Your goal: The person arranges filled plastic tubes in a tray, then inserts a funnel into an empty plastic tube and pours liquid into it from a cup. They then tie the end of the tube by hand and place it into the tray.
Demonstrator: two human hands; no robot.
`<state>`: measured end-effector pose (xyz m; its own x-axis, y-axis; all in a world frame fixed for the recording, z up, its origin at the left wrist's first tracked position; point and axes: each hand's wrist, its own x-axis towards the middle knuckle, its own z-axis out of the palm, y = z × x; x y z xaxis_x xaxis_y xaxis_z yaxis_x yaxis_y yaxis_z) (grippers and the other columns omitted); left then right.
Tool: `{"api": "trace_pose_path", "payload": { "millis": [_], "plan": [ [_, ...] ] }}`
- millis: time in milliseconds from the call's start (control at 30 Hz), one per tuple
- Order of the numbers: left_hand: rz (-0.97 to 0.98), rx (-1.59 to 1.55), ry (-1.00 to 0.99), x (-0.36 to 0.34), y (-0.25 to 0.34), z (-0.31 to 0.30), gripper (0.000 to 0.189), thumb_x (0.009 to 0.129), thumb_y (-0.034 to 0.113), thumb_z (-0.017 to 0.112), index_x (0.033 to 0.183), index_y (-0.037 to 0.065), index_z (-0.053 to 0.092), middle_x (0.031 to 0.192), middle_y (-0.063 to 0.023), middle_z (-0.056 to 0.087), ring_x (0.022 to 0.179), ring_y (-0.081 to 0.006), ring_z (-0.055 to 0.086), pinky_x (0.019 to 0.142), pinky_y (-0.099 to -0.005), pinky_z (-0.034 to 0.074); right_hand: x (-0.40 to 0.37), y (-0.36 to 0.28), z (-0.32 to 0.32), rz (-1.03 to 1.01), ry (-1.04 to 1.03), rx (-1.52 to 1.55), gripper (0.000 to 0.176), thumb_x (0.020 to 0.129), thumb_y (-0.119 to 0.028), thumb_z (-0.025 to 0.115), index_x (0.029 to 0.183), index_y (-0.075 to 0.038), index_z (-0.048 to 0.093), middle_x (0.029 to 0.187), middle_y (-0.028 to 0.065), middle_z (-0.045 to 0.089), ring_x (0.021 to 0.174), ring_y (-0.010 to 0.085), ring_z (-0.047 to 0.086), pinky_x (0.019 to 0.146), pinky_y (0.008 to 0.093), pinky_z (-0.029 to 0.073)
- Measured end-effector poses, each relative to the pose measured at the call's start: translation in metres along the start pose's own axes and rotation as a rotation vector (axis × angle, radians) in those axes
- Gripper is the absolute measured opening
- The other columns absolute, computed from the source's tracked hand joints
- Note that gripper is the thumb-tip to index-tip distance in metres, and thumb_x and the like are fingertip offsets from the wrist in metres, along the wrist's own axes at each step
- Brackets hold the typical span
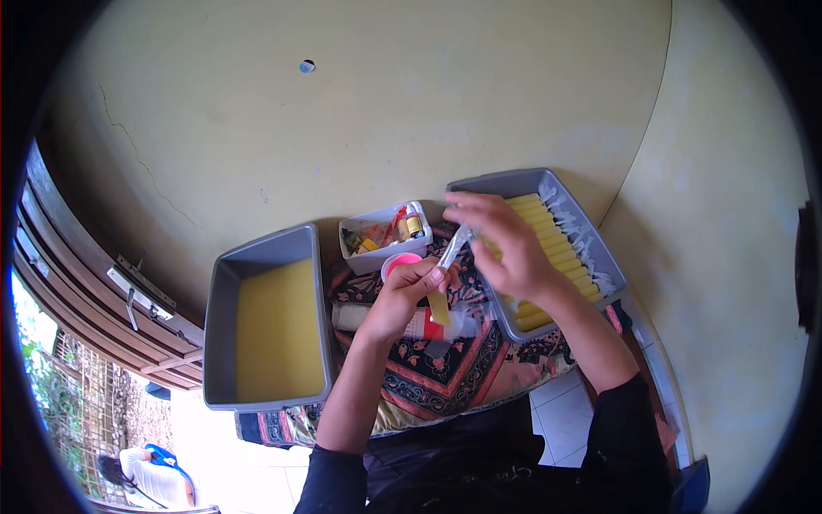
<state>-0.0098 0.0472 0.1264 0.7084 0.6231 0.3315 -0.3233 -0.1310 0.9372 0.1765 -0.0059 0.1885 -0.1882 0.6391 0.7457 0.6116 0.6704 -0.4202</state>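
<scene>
My left hand [404, 295] is closed round a clear plastic tube bag [454, 248], whose lower part, below the fingers, holds yellow liquid. Just right of the bag's upper end, my right hand [505, 244] has its fingers spread and somewhat blurred; its fingertips are near the plastic. Beneath the hands lie a pack of clear plastic bags [349, 318] and a pink-rimmed cup [401, 262]. On the right, a grey tray [610, 257] holds several filled yellow tubes [548, 244] in a row. A grey tub [224, 334] of yellow liquid [281, 330] stands on the left.
A white box [370, 262] with small bottles and packets stands at the back, against the wall [385, 111]. Patterned cloth [441, 368] covers the table. At the left are a shutter door [94, 291] and, outside, a person [154, 475] in a light top.
</scene>
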Motion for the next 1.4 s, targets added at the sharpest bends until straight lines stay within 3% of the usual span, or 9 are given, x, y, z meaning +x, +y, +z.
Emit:
{"api": "trace_pose_path", "payload": {
  "millis": [33, 100, 300, 400, 500, 567, 667, 1200, 1400],
  "plan": [
    [-0.054, 0.019, 0.037, -0.001, 0.001, -0.001, 0.029, 0.099, 0.022, 0.048, 0.079, 0.002, 0.055, 0.085, -0.0082, 0.062, 0.088, -0.0148, 0.056, 0.083, -0.0308, 0.042, 0.000, -0.006, -0.002, -0.266, -0.062, -0.215, 0.035, 0.082, 0.006, 0.055, 0.116, -0.002, 0.058, 0.122, 0.0141, 0.059, 0.118, 0.0283, 0.054, 0.101, 0.0413, 0.043],
    [-0.111, 0.034, 0.074, -0.004, 0.003, -0.003, 0.029, 0.099, 0.022, 0.049, 0.078, 0.003, 0.055, 0.083, -0.0068, 0.060, 0.084, -0.0121, 0.053, 0.079, -0.0285, 0.041, -0.004, -0.011, 0.002, -0.296, -0.180, -0.294, 0.039, 0.079, 0.001, 0.058, 0.117, -0.006, 0.060, 0.135, 0.0109, 0.051, 0.127, 0.0318, 0.043, 0.111, 0.0508, 0.029],
    [-0.087, 0.170, 0.117, 0.001, -0.001, 0.000, 0.028, 0.098, 0.021, 0.051, 0.076, 0.004, 0.054, 0.084, 0.0005, 0.054, 0.081, -0.0081, 0.047, 0.071, -0.0241, 0.036, -0.016, 0.008, 0.022, -0.394, -0.157, -0.608, 0.018, 0.083, -0.009, 0.055, 0.098, -0.003, 0.063, 0.109, 0.0107, 0.062, 0.119, 0.0272, 0.050, 0.111, 0.0606, 0.022],
    [-0.068, 0.296, 0.100, 0.001, -0.010, -0.003, 0.027, 0.098, 0.018, 0.050, 0.083, -0.004, 0.057, 0.095, -0.0049, 0.054, 0.083, -0.0131, 0.049, 0.075, -0.0288, 0.039, -0.020, 0.012, 0.025, -0.348, -0.233, -0.647, 0.010, 0.083, -0.009, 0.055, 0.089, -0.004, 0.061, 0.088, 0.0099, 0.063, 0.110, 0.0257, 0.055, 0.111, 0.0545, 0.027],
    [0.007, 0.415, 0.071, -0.002, -0.016, -0.005, 0.025, 0.095, 0.017, 0.052, 0.086, -0.005, 0.058, 0.096, -0.0095, 0.055, 0.086, -0.0198, 0.052, 0.078, -0.0306, 0.040, -0.024, 0.022, 0.026, -0.335, -0.287, -0.455, 0.007, 0.082, -0.010, 0.056, 0.083, -0.004, 0.059, 0.074, 0.0104, 0.060, 0.092, 0.0258, 0.062, 0.095, 0.0440, 0.046],
    [0.169, 0.505, 0.033, -0.003, -0.017, -0.004, 0.025, 0.094, 0.017, 0.050, 0.086, -0.006, 0.058, 0.098, -0.0126, 0.055, 0.092, -0.0256, 0.052, 0.084, -0.0347, 0.039, -0.028, 0.025, 0.024, -0.209, -0.401, -0.304, 0.008, 0.082, -0.012, 0.059, 0.081, -0.004, 0.058, 0.065, 0.0111, 0.059, 0.068, 0.0275, 0.064, 0.063, 0.0392, 0.051],
    [0.184, 0.517, -0.014, -0.011, -0.019, -0.006, 0.028, 0.094, 0.018, 0.047, 0.087, -0.005, 0.059, 0.100, -0.0134, 0.055, 0.097, -0.0276, 0.052, 0.093, -0.0388, 0.034, -0.026, 0.022, 0.017, -0.213, -0.461, -0.166, 0.013, 0.084, -0.015, 0.061, 0.079, -0.005, 0.057, 0.054, 0.0098, 0.055, 0.052, 0.0294, 0.060, 0.047, 0.0411, 0.043],
    [0.167, 0.616, -0.103, -0.033, -0.030, -0.019, 0.029, 0.096, 0.021, 0.044, 0.088, -0.003, 0.058, 0.104, -0.0112, 0.053, 0.105, -0.0267, 0.048, 0.099, -0.0392, 0.029, -0.036, 0.025, 0.022, 0.143, -0.530, 0.155, 0.016, 0.089, -0.017, 0.060, 0.081, -0.003, 0.062, 0.063, 0.0142, 0.062, 0.058, 0.0304, 0.062, 0.053, 0.0388, 0.045],
    [0.181, 0.672, 0.041, -0.040, -0.043, -0.024, 0.017, 0.087, 0.012, 0.059, 0.078, -0.002, 0.062, 0.103, -0.0122, 0.055, 0.104, -0.0258, 0.051, 0.093, -0.0366, 0.037, -0.043, 0.026, 0.029, 0.381, -0.484, 0.245, 0.026, 0.093, -0.021, 0.057, 0.075, -0.001, 0.060, 0.056, 0.0076, 0.057, 0.045, 0.0162, 0.053, 0.046, 0.0314, 0.041]
  ]
}}
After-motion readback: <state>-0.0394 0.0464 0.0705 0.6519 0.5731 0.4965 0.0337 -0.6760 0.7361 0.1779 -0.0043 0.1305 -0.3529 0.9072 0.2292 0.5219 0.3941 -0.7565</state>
